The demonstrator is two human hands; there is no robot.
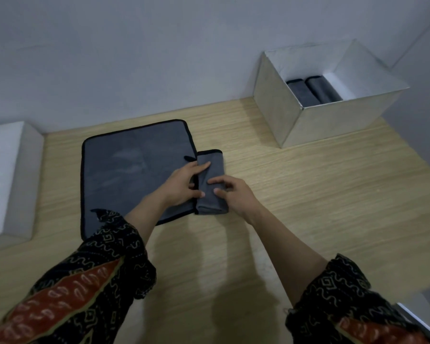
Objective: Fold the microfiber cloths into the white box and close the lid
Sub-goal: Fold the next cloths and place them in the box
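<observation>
A grey microfiber cloth (212, 170), folded into a narrow strip, lies on the wooden table beside a flat grey cloth with black edging (132, 167). My left hand (184, 184) grips the strip's left side, thumb and fingers pinching it. My right hand (233, 194) presses fingertips on its right side. The open white box (333, 120) stands at the back right with two folded grey cloths (313, 91) inside it.
A white box lid (8, 180) lies at the left edge against the wall. Grey walls close the back and right. Bare wooden tabletop (308, 194) lies between the cloths and the box. A pale object (420, 321) shows at the lower right corner.
</observation>
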